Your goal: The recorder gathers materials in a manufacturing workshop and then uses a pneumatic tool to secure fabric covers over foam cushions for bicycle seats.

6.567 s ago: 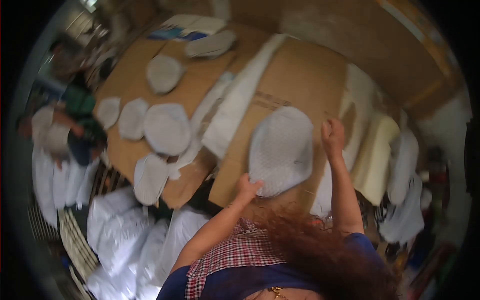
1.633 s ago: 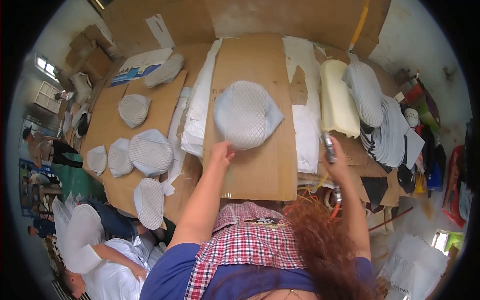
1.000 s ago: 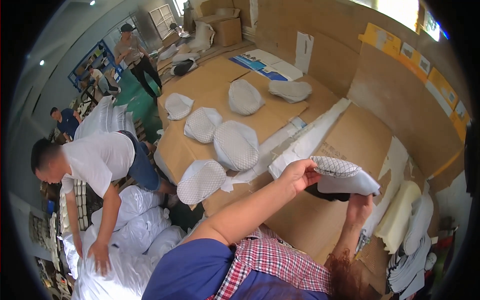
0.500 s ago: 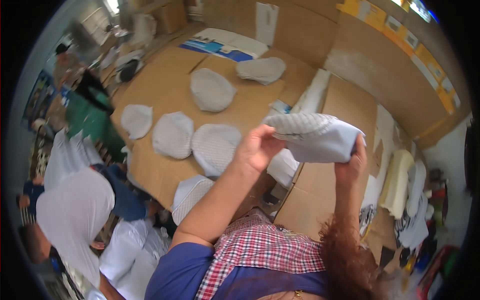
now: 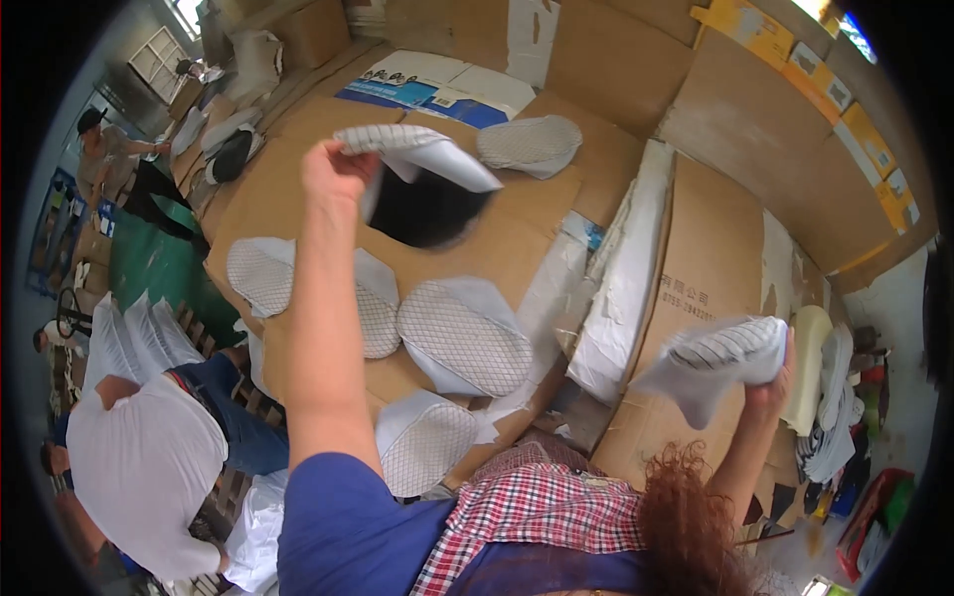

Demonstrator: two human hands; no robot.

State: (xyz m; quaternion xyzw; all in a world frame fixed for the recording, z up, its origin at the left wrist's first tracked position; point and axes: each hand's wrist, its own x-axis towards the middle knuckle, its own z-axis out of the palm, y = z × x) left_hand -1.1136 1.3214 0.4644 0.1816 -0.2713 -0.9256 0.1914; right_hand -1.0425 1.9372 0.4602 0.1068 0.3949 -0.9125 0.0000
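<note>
My left hand (image 5: 338, 171) is stretched out over the far part of the cardboard-covered table. It pinches the edge of a light-grey fabric shoe upper (image 5: 429, 159) with a quilted sole-shaped face; a blurred black area (image 5: 422, 211) shows under its raised flap. Off to the right, my right hand (image 5: 767, 395) grips the end of another light-grey shoe upper (image 5: 730, 360), tilted and smeared by motion. Several similar pieces lie on the table, quilted faces up: one at the back (image 5: 529, 145), one in the middle (image 5: 467, 338) and one near me (image 5: 425, 442).
Brown cardboard (image 5: 268, 189) covers the table, and a cardboard wall (image 5: 596, 70) rises behind it. On the right lie a long carton (image 5: 696, 248) and rolled cream material (image 5: 807, 368). A person in a white top (image 5: 149, 457) bends at lower left; another person (image 5: 109, 159) stands farther back.
Both hands held one shoe upper together at the right. My left hand has let go of it, reached far left and grasped another where one lay; my right hand has lowered and moved right.
</note>
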